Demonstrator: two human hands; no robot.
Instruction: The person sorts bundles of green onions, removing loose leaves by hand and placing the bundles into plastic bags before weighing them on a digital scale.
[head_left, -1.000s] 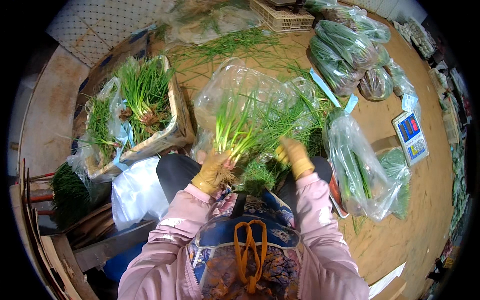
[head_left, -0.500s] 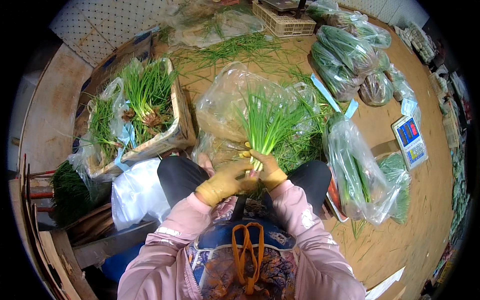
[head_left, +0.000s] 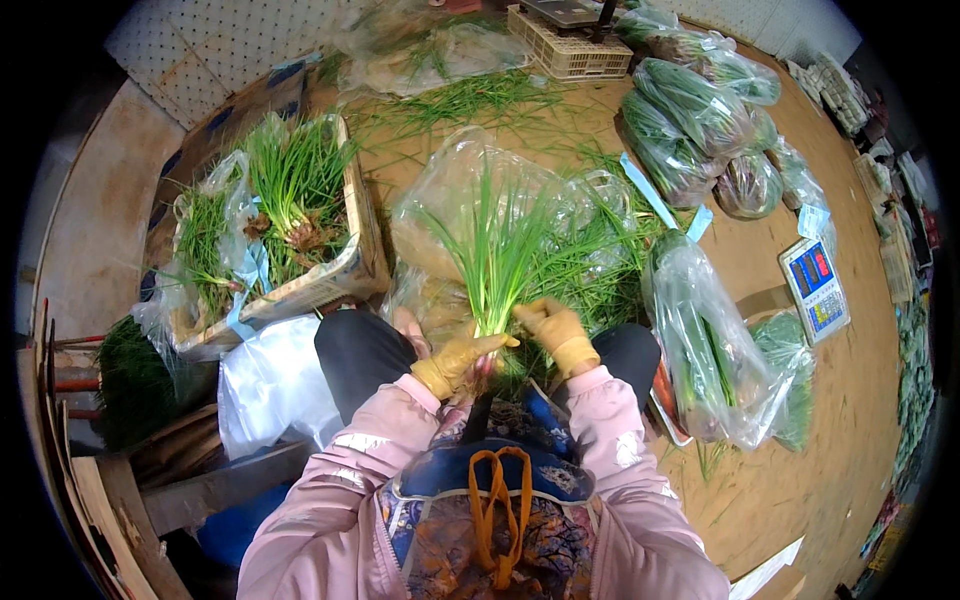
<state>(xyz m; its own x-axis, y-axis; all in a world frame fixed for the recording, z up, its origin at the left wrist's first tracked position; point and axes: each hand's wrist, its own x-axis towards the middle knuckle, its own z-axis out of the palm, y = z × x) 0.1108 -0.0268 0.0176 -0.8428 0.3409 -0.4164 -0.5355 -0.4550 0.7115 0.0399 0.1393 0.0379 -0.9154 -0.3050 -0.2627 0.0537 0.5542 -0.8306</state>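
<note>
My left hand [head_left: 462, 364], in a yellow glove, is closed round the lower stems of a bunch of green onions [head_left: 492, 270]. Its leaves fan upward and its reddish-white bases point down toward my lap. Just right of the stems is my right hand [head_left: 556, 334], gloved in yellow too, with fingers curled together. Whatever it may pinch is too small to make out. Beyond my hands lies a crumpled clear plastic bag [head_left: 440, 215], with a pile of loose green leaves [head_left: 605, 285] to its right.
On my left stands a crate [head_left: 368, 225] holding rooted green onions [head_left: 290, 190]. White plastic sheeting [head_left: 270, 385] lies nearer me. To the right are a filled clear bag [head_left: 705, 350], a digital scale [head_left: 815, 290] and stacked bagged onions [head_left: 690, 120]. A beige basket [head_left: 575, 58] stands far back.
The bunch has passed from my right hand to my left and shifted slightly left. My right hand has let go of the stems and moved to the right.
</note>
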